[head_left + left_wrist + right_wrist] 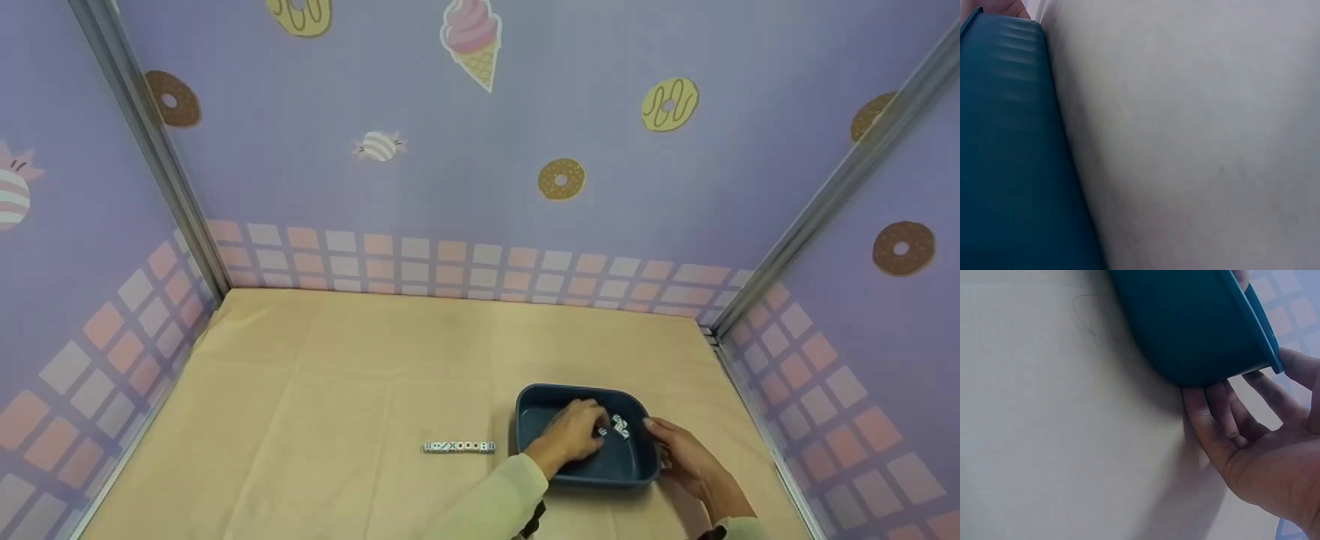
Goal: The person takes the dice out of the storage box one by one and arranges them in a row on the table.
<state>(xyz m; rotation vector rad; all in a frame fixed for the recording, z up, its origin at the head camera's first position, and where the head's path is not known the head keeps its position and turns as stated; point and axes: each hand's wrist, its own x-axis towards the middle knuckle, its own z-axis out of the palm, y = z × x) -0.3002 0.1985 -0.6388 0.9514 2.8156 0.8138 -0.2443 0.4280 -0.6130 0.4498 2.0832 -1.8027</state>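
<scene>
A dark blue rectangular bin (529, 427) stands on the cloth, right of the middle. My left hand (576, 431) reaches into it with bent fingers, and a small white die (602, 432) is at the fingertips, apparently pinched. A few more white dice (620, 426) lie together on the bin's floor, just right of that hand. My right hand (690, 459) grips the bin's right side. In the right wrist view, the thumb is at the rim and the other fingers (1199, 405) touch the outer wall low down. The left wrist view shows mostly the bin's outer side (1010, 140).
Left of the bin, several dice form a straight row (459, 447) on the beige cloth (337, 375). Purple walls with printed sweets (561, 178) enclose the table at the back and both sides. Metal posts (825, 180) stand at the rear corners.
</scene>
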